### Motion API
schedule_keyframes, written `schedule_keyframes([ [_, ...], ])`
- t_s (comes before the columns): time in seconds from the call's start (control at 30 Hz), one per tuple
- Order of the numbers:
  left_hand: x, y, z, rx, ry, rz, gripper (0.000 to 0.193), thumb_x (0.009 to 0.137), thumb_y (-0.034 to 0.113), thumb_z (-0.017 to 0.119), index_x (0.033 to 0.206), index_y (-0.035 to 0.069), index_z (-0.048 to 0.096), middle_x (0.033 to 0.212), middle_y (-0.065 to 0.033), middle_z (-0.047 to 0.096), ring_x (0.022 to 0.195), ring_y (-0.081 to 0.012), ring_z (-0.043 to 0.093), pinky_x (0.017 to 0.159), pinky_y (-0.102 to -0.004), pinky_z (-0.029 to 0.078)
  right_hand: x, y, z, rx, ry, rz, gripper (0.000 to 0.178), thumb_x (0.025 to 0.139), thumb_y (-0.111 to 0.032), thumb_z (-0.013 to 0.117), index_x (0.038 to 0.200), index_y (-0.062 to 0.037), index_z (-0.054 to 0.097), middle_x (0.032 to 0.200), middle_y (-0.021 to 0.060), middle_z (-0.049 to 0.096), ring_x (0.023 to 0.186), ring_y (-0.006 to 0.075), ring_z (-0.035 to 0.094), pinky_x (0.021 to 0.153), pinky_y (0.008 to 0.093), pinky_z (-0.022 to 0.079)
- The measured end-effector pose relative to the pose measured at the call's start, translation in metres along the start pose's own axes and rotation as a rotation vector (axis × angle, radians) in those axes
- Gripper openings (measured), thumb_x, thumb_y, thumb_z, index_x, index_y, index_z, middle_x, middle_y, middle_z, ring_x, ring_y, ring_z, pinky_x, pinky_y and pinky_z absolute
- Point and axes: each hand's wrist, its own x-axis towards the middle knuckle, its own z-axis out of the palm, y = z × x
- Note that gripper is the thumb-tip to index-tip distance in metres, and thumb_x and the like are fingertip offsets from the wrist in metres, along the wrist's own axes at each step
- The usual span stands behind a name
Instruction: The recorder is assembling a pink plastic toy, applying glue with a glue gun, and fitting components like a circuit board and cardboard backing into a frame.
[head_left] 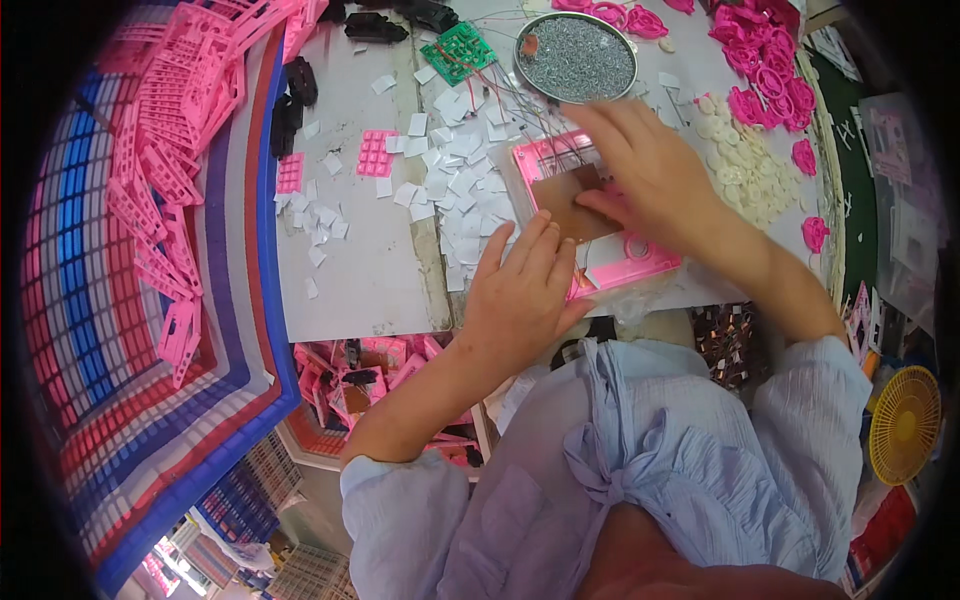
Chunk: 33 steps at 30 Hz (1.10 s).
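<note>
The right hand (652, 168) partly hides the brown panel (562, 205).

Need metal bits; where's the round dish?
In the head view, the round dish sits at the top, right of centre, beyond the right hand and right of the green circuit board.

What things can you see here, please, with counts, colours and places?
pink casing: one, pink, under both hands
brown board: one, brown, on casing
circuit board: count unclear, green, far side
dish: one, silvery, beyond hands
white squares: many, white, left of casing
keypads: two, pink, table's left
ring parts: many, pink, far right
discs: many, cream, right
black parts: several, black, far left
frames: many, pink, left
container: one, striped, left
basket: one, yellow, lower right
table: one, pale, centre
left hand: one, bare, casing's left
right hand: one, bare, casing's right
</note>
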Motion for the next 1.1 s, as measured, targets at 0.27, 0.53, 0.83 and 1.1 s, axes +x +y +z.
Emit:
schedule_keyframes([
  [0.27, 0.012, -0.005, -0.003, -0.014, -0.027, 0.057, 0.067, 0.076, 0.044, 0.076, 0.124, 0.001, 0.061, 0.119, -0.0127, 0.061, 0.122, -0.0255, 0.057, 0.093, -0.0422, 0.042, -0.051, -0.027, 0.019, -0.176, -0.201, -0.157, 0.051, 0.083, -0.022, 0.062, 0.125, 0.0072, 0.061, 0.137, 0.0204, 0.058, 0.133, 0.0323, 0.049, 0.109, 0.0485, 0.037],
  [0.53, 0.047, -0.03, -0.036, -0.203, -0.335, 0.039, 0.041, 0.079, 0.032, 0.078, 0.111, 0.007, 0.07, 0.105, -0.0087, 0.069, 0.098, -0.0237, 0.068, 0.079, -0.0372, 0.049, -0.048, -0.034, 0.017, -0.356, -0.316, -0.227, 0.048, 0.085, -0.021, 0.057, 0.121, 0.009, 0.064, 0.136, 0.0227, 0.058, 0.132, 0.0357, 0.046, 0.107, 0.0498, 0.038],
  [0.83, 0.212, -0.11, 0.014, 0.294, -0.04, 0.084, 0.012, 0.082, 0.021, 0.069, 0.082, 0.012, 0.076, 0.086, -0.0065, 0.072, 0.091, -0.0246, 0.067, 0.083, -0.0435, 0.045, -0.045, -0.037, 0.011, -0.246, -0.321, -0.165, 0.054, 0.083, -0.024, 0.063, 0.124, 0.0107, 0.06, 0.142, 0.0238, 0.053, 0.133, 0.035, 0.046, 0.107, 0.0475, 0.036],
  [1.1, 0.233, -0.118, 0.031, 0.366, 0.231, 0.143, 0.017, 0.088, 0.021, 0.06, 0.088, 0.013, 0.075, 0.084, -0.0063, 0.073, 0.09, -0.0261, 0.067, 0.087, -0.0457, 0.041, -0.05, -0.036, 0.017, -0.252, -0.351, -0.14, 0.056, 0.084, -0.023, 0.061, 0.129, 0.0101, 0.058, 0.145, 0.0242, 0.049, 0.135, 0.0349, 0.043, 0.107, 0.0472, 0.036],
])
